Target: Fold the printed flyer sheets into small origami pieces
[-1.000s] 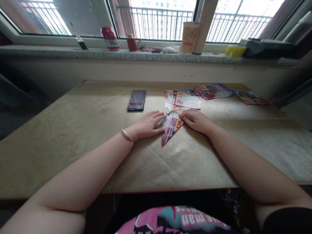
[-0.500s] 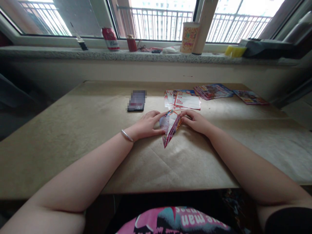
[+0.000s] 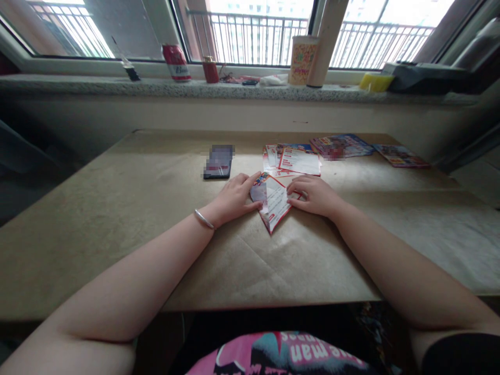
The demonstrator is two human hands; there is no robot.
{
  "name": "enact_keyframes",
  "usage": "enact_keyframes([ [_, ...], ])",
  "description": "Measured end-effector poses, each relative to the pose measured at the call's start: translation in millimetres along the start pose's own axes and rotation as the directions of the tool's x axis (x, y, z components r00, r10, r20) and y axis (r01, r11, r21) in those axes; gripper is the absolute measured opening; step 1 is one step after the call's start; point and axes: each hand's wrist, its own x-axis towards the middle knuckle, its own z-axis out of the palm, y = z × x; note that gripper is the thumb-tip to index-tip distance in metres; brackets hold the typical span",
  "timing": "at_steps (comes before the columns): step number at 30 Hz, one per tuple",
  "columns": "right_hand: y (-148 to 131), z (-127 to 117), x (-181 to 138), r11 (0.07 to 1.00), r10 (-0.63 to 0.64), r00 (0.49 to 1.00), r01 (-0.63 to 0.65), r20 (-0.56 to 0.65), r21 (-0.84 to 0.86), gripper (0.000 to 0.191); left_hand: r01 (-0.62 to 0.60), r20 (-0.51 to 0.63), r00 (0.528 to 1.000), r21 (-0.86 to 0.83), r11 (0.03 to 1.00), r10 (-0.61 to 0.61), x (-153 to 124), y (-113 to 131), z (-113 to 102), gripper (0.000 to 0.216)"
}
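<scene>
A folded flyer [image 3: 275, 204] lies on the table [image 3: 117, 208] as a narrow triangle, white printed side up, its point toward me. My left hand [image 3: 233, 200], a silver bangle on its wrist, holds the flyer's left edge between forefinger and thumb. My right hand [image 3: 317, 195] has its fingers bent and pressed onto the right edge. Both forearms rest on the table.
A dark phone [image 3: 217, 162] lies left of the hands. More flyers [image 3: 299, 159] sit just behind them, with two further stacks [image 3: 341, 146] at the back right. The windowsill [image 3: 78, 83] carries a red can [image 3: 176, 61], a paper cup [image 3: 302, 60] and small items.
The flyer's flap swung over from right to left, so the white side shows instead of the red. Both hands shifted slightly to press it flat.
</scene>
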Motion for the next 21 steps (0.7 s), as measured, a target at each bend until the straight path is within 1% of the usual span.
enact_keyframes([
  [3, -2.3, 1.2, -0.1, 0.999, -0.035, 0.999, 0.036, 0.015, -0.029, 0.032, -0.005, -0.048, 0.999, -0.057, 0.998, 0.003, 0.7, -1.4, 0.0, 0.08],
  [5, -2.7, 2.2, -0.4, 0.998, -0.046, 0.999, 0.047, 0.024, -0.04, 0.037, -0.019, -0.075, 0.997, -0.091, 0.996, 0.012, 1.4, -3.2, -0.1, 0.072],
  [9, -2.0, 3.8, -0.6, 0.994, -0.066, 0.997, 0.069, 0.046, -0.086, 0.04, -0.061, -0.147, 0.989, -0.192, 0.979, 0.033, 2.6, -7.1, -1.2, 0.051],
  [12, -2.1, 4.8, 0.0, 0.987, -0.052, 0.997, 0.061, 0.064, -0.15, 0.037, -0.056, -0.183, 0.983, -0.309, 0.95, -0.001, 2.3, -8.7, -2.7, 0.04],
  [14, -3.0, 5.2, 0.3, 0.979, -0.023, 0.998, 0.035, 0.066, -0.199, 0.037, -0.031, -0.187, 0.981, -0.392, 0.919, -0.047, 1.6, -8.9, -3.5, 0.035],
  [16, -4.1, 5.4, 0.1, 0.972, 0.016, 0.998, 0.0, 0.068, -0.233, 0.038, -0.011, -0.172, 0.982, -0.457, 0.889, -0.077, 0.9, -8.7, -4.0, 0.038],
  [21, -4.6, 6.9, -2.1, 0.962, 0.125, 0.988, -0.098, 0.093, -0.255, 0.049, -0.005, -0.109, 0.992, -0.518, 0.855, -0.061, 0.0, -7.1, -4.8, 0.036],
])
